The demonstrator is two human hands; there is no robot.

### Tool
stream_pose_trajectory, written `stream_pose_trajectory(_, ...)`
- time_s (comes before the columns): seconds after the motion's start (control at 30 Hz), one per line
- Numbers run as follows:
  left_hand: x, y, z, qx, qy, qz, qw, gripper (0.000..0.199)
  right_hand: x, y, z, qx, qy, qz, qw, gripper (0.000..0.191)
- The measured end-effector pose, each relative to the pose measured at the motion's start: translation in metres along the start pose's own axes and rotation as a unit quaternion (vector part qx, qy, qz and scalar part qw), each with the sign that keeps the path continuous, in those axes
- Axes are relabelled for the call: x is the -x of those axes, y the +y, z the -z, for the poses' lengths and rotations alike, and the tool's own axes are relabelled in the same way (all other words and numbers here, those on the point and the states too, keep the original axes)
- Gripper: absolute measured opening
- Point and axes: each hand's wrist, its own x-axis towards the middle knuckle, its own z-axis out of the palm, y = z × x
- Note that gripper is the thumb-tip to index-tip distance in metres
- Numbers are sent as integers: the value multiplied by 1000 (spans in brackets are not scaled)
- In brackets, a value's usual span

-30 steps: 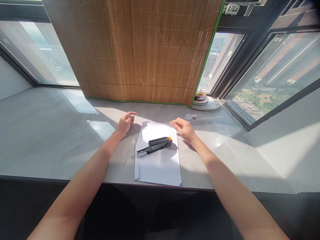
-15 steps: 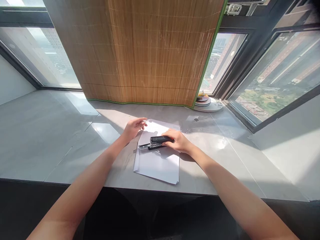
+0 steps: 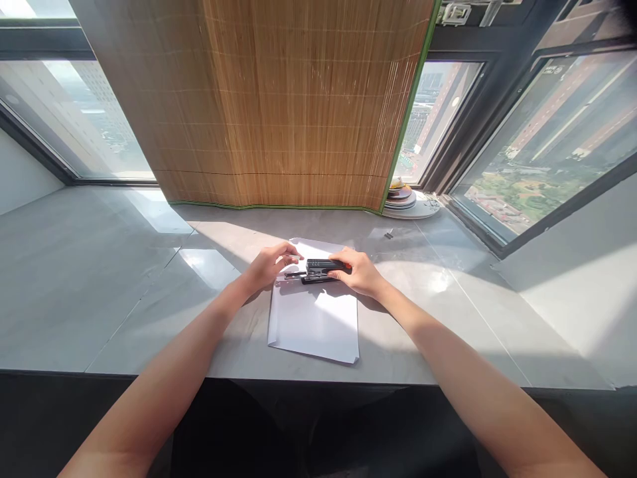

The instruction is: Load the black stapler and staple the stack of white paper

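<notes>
A black stapler [image 3: 321, 265] is held in my right hand [image 3: 361, 272], fingers and thumb wrapped round its right end. Its metal staple tray [image 3: 294, 275] sticks out to the left. Close to that tray, my left hand [image 3: 273, 264] has its thumb and fingers drawn together in a pinch. Something small and pale shows at the fingertips, too small to make out. Under the stapler lie white paper sheets [image 3: 313, 325], with slightly curled corners at the near edge.
A short strip of staples [image 3: 389, 234] lies on the grey stone sill [image 3: 164, 312], right of the paper. Stacked plates [image 3: 405, 204] stand at the back right. A bamboo blind [image 3: 298, 106] hangs down behind the paper, between windows [image 3: 552, 153]. The sill ends at a dark front edge.
My left hand has moved right and down to the staple tray, its fingers closing into a pinch. The stapler has shifted slightly right and away from me in my right hand.
</notes>
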Motion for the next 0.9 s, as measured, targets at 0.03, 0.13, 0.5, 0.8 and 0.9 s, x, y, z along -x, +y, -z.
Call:
stream_pose_trajectory(0.03,1,1,-1,-17,-23,-5,1000,24,0,-1,0,-2,3,0,1000,15)
stream_pose_trajectory(0.13,2,1,-4,-73,-81,-18,994,19,1,-4,0,-6,25,-6,1000,14)
stream_pose_trajectory(0.5,2,-2,-6,-137,-75,-3,988,17,1,-8,0,-7,51,10,999,17)
stream_pose_trajectory(0.8,2,-7,-8,-140,-61,-10,988,16,2,-11,2,-1,65,28,998,16)
stream_pose_trajectory(0.9,2,-5,-5,-119,-44,-16,992,18,2,-10,4,0,76,24,997,17)
